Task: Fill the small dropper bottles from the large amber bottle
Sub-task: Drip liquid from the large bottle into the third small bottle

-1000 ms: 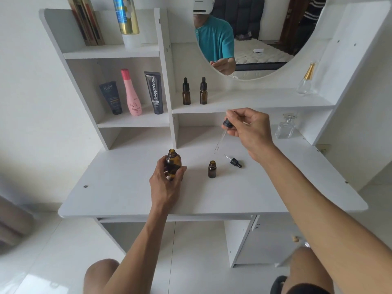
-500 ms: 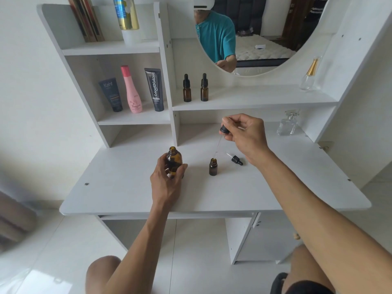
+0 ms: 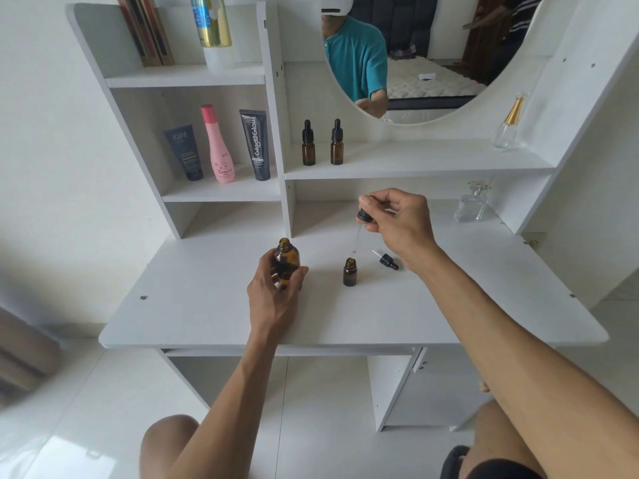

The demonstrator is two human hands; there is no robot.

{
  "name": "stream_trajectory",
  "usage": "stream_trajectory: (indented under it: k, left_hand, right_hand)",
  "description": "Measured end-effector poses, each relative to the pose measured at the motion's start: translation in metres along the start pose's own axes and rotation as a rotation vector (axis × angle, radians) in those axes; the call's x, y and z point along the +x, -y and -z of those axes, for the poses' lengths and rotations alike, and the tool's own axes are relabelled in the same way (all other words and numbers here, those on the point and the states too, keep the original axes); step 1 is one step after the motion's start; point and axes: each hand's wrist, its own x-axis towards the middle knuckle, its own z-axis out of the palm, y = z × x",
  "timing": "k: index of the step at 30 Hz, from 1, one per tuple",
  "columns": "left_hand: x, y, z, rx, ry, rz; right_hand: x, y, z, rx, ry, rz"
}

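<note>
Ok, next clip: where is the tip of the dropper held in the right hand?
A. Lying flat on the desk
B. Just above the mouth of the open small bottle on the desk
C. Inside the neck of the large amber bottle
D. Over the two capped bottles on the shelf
B: the right hand pinches the dropper by its black cap, and its glass tip hangs just above the uncapped small bottle, not inside it.

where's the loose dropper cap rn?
Head view: the loose dropper cap lies on the desk, just right of the open small bottle, beneath the right hand.
</note>
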Motion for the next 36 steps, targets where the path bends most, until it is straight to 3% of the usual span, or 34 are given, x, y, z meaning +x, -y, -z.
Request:
stream_trajectory:
  k: [36]
  left_hand:
    - [0.000, -0.001, 0.001, 0.009, 0.012, 0.003]
  right_hand:
    - [-0.002, 0.012, -0.006, -0.149, 0.025, 0.086]
